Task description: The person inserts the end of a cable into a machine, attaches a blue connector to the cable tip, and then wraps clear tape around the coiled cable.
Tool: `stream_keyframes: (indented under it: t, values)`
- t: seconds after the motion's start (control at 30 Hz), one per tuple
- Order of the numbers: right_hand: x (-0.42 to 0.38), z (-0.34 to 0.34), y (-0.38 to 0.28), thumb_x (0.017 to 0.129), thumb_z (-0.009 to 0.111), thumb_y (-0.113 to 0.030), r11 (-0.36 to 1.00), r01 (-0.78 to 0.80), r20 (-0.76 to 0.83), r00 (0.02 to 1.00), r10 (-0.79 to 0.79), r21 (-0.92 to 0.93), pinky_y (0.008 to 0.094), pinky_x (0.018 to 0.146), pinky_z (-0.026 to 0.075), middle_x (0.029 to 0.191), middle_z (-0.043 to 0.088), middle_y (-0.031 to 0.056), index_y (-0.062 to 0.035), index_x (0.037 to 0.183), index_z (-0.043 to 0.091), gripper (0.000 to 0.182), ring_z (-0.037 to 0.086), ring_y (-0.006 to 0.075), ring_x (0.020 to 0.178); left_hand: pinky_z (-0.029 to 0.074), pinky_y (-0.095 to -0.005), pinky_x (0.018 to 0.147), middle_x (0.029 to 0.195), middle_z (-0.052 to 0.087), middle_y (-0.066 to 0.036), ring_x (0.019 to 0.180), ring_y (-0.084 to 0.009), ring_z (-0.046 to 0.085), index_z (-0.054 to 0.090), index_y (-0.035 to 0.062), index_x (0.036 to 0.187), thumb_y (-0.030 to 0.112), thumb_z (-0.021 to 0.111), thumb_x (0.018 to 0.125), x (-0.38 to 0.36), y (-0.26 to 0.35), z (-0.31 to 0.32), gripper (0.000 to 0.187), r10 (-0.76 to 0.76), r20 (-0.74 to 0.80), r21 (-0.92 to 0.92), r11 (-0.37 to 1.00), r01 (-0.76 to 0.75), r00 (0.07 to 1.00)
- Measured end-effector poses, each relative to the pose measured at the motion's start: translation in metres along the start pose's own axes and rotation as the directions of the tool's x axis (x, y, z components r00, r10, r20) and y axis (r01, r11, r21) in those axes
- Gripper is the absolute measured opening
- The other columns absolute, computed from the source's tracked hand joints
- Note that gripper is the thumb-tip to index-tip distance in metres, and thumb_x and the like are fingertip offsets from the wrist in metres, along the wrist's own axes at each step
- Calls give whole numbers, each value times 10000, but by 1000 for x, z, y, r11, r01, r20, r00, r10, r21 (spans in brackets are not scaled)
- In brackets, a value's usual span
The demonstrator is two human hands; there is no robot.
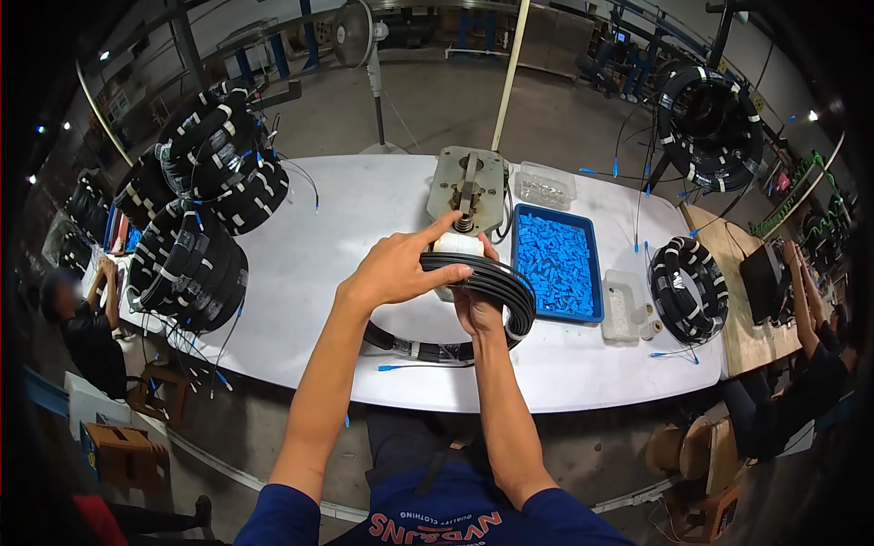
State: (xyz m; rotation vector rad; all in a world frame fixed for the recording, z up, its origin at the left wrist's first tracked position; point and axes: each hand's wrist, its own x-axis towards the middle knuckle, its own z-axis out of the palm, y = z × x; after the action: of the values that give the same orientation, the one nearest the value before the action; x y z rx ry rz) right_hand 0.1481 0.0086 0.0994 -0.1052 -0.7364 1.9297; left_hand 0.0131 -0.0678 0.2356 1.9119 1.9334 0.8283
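Observation:
A coil of black cable [505,284] hangs tilted over the white table, its near part wrapped with clear film and ending in a blue connector [390,368]. My left hand [401,264] has its thumb on top of the coil and its index finger reaching to the metal press [469,193]. From below, my right hand [480,309] supports the coil, most of its fingers hidden. Between my hands, a white roll [458,244] sits at the coil's far edge, just in front of the press.
Right of the press stand a blue tray of blue connectors [596,273], clear boxes [622,308] and a cable coil [689,289]. Stacked coils [187,264] stand left; more coils hang [710,127] at upper right. Co-workers sit at both sides.

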Motion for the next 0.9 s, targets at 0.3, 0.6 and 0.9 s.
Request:
stream_keyframes:
  t: [0.3, 0.6, 0.9]
  values:
    - [-45, 29, -63, 884, 693, -25, 725, -259, 121, 896, 428, -638, 361, 891, 552, 1210, 638, 114, -22, 1301, 570, 435, 643, 230, 1089, 532, -395, 849, 1004, 738, -148, 947, -324, 712, 644, 132, 1253, 470, 765, 828, -1, -11, 3, 557, -22, -32, -111, 994, 18, 999]
    - [52, 64, -126, 904, 745, -296, 219, 76, 154, 918, 366, -973, 284, 763, 528, 970, 696, 109, 21, 1128, 679, 393, 644, 146, 864, 532, -399, 813, 964, 740, -152, 896, -340, 711, 651, 111, 1238, 496, 761, 823, -8, 1, 2, 577, -12, -53, -69, 998, 8, 999]
    - [77, 66, -122, 906, 750, -369, 241, -302, -88, 772, 630, -923, 257, 702, 482, 899, 681, 51, 4, 1078, 697, 414, 608, 108, 813, 533, -436, 798, 931, 725, -231, 864, -405, 707, 269, 139, 1568, 594, 755, 793, -6, -1, 7, 1022, -73, -83, -36, 997, 70, 994]
